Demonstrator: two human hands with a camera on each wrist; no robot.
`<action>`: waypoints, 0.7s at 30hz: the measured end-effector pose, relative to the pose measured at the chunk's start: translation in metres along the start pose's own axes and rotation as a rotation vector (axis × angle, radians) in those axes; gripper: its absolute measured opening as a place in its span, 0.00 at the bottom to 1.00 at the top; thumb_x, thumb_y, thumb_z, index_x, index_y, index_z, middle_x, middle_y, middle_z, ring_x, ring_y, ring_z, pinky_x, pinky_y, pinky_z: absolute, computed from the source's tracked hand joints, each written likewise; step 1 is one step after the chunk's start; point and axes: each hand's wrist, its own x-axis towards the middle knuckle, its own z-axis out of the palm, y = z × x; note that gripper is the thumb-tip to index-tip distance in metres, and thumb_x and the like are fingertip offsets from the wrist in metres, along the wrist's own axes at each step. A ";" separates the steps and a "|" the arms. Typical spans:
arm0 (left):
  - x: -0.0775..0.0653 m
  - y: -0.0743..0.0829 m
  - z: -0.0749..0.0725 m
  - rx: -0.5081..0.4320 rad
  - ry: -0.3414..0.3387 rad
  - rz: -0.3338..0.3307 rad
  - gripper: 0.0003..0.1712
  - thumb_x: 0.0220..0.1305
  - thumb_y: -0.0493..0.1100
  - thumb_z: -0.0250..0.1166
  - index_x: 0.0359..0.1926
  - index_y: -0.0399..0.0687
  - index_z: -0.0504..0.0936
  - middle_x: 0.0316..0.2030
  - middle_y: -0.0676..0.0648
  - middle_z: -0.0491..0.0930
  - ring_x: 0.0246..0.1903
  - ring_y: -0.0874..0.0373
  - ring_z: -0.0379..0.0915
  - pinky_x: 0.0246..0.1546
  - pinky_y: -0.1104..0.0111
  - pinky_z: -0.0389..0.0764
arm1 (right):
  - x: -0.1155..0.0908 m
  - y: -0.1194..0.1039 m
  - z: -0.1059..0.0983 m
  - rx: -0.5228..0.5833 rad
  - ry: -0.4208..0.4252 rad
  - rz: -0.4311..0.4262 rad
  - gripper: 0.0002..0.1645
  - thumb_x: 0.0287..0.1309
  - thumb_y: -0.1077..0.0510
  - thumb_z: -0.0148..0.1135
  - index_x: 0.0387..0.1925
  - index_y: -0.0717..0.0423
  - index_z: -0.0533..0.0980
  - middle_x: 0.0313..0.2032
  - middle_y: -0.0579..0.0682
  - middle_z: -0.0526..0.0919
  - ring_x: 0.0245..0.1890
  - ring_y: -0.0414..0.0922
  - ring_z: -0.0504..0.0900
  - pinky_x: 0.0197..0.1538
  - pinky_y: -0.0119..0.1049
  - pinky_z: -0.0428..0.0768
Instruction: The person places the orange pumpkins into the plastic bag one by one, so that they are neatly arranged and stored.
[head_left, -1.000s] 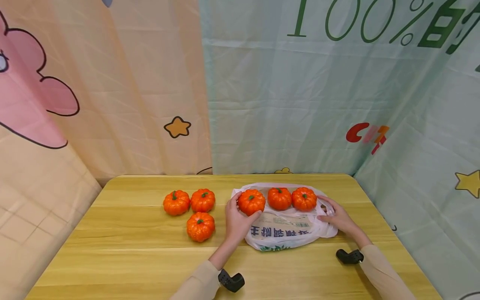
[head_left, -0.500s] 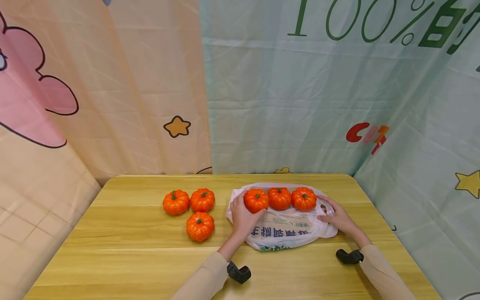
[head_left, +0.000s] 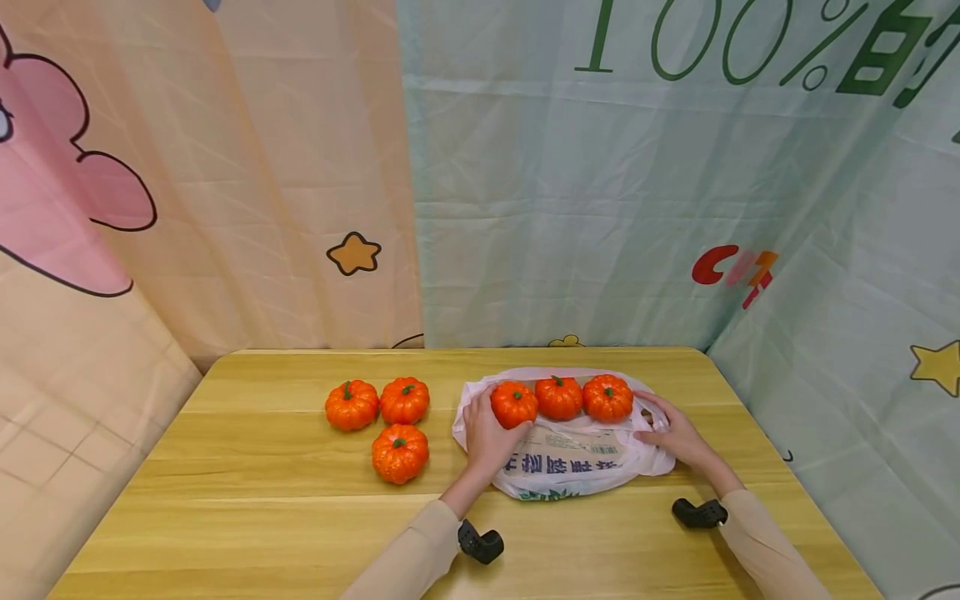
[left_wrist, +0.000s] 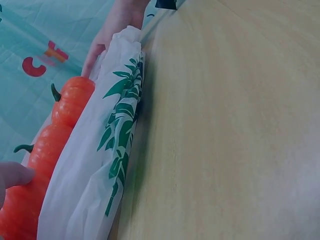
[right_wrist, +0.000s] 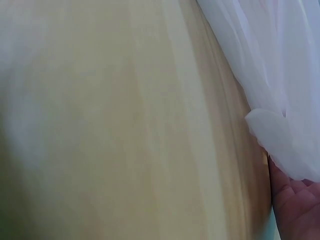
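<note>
A white plastic bag (head_left: 558, 467) with dark blue lettering and green leaf print lies on the table, its opening spread. Three small orange pumpkins sit in a row in its opening. My left hand (head_left: 489, 429) grips the leftmost pumpkin (head_left: 515, 406), thumb at its front. The middle pumpkin (head_left: 558, 399) and the right pumpkin (head_left: 608, 399) stand beside it. At the bag's right end, my right hand (head_left: 678, 433) holds the plastic between thumb and fingers. In the right wrist view, the bag's edge (right_wrist: 280, 140) hides most of that hand's fingers.
Left of the bag, three more pumpkins stand grouped on the wooden table (head_left: 262, 517): one at the left (head_left: 352, 406), a back pumpkin (head_left: 405, 401) and a front pumpkin (head_left: 401, 454). A printed curtain (head_left: 570, 208) hangs behind the table.
My left hand has moved slightly right with its pumpkin, bringing it up next to the middle pumpkin. My right hand and the other pumpkins have stayed in place.
</note>
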 end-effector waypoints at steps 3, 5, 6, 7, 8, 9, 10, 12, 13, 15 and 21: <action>0.000 -0.001 0.001 -0.001 -0.010 0.006 0.43 0.45 0.45 0.75 0.63 0.43 0.68 0.58 0.42 0.73 0.57 0.46 0.62 0.56 0.49 0.70 | 0.000 0.000 0.000 0.002 -0.002 0.000 0.45 0.53 0.64 0.67 0.70 0.63 0.56 0.71 0.69 0.51 0.71 0.69 0.45 0.66 0.71 0.45; 0.000 -0.002 0.002 -0.004 -0.009 0.010 0.42 0.46 0.45 0.75 0.63 0.44 0.68 0.58 0.42 0.73 0.58 0.46 0.63 0.57 0.49 0.70 | 0.000 0.000 0.000 0.002 -0.003 -0.001 0.45 0.53 0.64 0.67 0.70 0.63 0.56 0.71 0.69 0.52 0.71 0.69 0.45 0.66 0.71 0.45; 0.000 -0.003 0.002 -0.002 -0.008 0.008 0.42 0.46 0.45 0.75 0.63 0.44 0.68 0.58 0.42 0.72 0.58 0.46 0.63 0.58 0.49 0.70 | 0.000 0.000 0.000 0.002 -0.002 -0.003 0.45 0.53 0.65 0.67 0.70 0.63 0.57 0.71 0.69 0.52 0.71 0.69 0.45 0.66 0.71 0.45; -0.001 -0.003 0.003 -0.004 -0.001 0.009 0.42 0.46 0.45 0.75 0.63 0.44 0.68 0.58 0.41 0.72 0.59 0.46 0.63 0.58 0.49 0.69 | -0.001 0.000 0.000 0.003 -0.002 -0.003 0.45 0.53 0.65 0.67 0.70 0.64 0.57 0.71 0.69 0.52 0.71 0.69 0.45 0.66 0.71 0.45; -0.001 -0.003 0.003 -0.005 0.009 0.009 0.42 0.46 0.44 0.75 0.62 0.44 0.68 0.58 0.41 0.71 0.59 0.45 0.62 0.58 0.49 0.69 | -0.001 0.000 0.000 0.001 -0.002 -0.005 0.45 0.53 0.65 0.67 0.69 0.64 0.57 0.71 0.69 0.52 0.71 0.69 0.45 0.67 0.71 0.45; -0.001 -0.003 0.004 -0.002 0.025 0.010 0.42 0.46 0.44 0.76 0.62 0.43 0.69 0.57 0.40 0.70 0.58 0.45 0.62 0.58 0.49 0.69 | 0.000 0.000 0.000 -0.001 -0.001 -0.005 0.45 0.53 0.65 0.67 0.69 0.64 0.57 0.71 0.69 0.52 0.71 0.69 0.45 0.67 0.71 0.45; -0.001 -0.003 0.004 0.001 0.041 0.011 0.41 0.45 0.44 0.76 0.62 0.43 0.70 0.56 0.39 0.69 0.58 0.44 0.61 0.57 0.50 0.69 | 0.000 0.000 0.000 -0.002 0.000 -0.004 0.45 0.53 0.64 0.67 0.69 0.63 0.57 0.71 0.69 0.52 0.71 0.69 0.45 0.67 0.71 0.45; -0.002 -0.002 0.005 0.004 0.071 0.010 0.41 0.44 0.43 0.77 0.61 0.43 0.71 0.54 0.39 0.67 0.57 0.44 0.59 0.56 0.50 0.68 | 0.000 0.000 0.000 -0.004 -0.001 -0.001 0.45 0.53 0.64 0.67 0.70 0.63 0.57 0.71 0.68 0.52 0.71 0.69 0.45 0.67 0.71 0.45; -0.002 -0.002 0.005 -0.001 0.083 0.010 0.41 0.44 0.43 0.77 0.61 0.43 0.72 0.53 0.38 0.66 0.56 0.44 0.59 0.56 0.51 0.68 | 0.000 0.000 0.000 -0.004 -0.002 0.002 0.45 0.53 0.64 0.67 0.70 0.63 0.57 0.71 0.68 0.52 0.71 0.69 0.45 0.67 0.71 0.45; -0.003 -0.001 0.005 -0.006 0.098 0.006 0.40 0.44 0.42 0.77 0.60 0.44 0.72 0.51 0.39 0.65 0.55 0.44 0.60 0.55 0.51 0.69 | 0.000 0.000 0.000 -0.004 -0.003 0.009 0.45 0.54 0.64 0.67 0.70 0.62 0.56 0.71 0.68 0.51 0.71 0.69 0.45 0.67 0.71 0.46; -0.003 0.003 0.004 -0.030 0.084 -0.023 0.38 0.45 0.41 0.77 0.57 0.43 0.69 0.49 0.40 0.67 0.54 0.46 0.64 0.55 0.52 0.72 | 0.000 0.000 0.000 -0.006 -0.003 0.010 0.45 0.54 0.64 0.67 0.70 0.62 0.56 0.71 0.68 0.51 0.70 0.68 0.47 0.66 0.71 0.47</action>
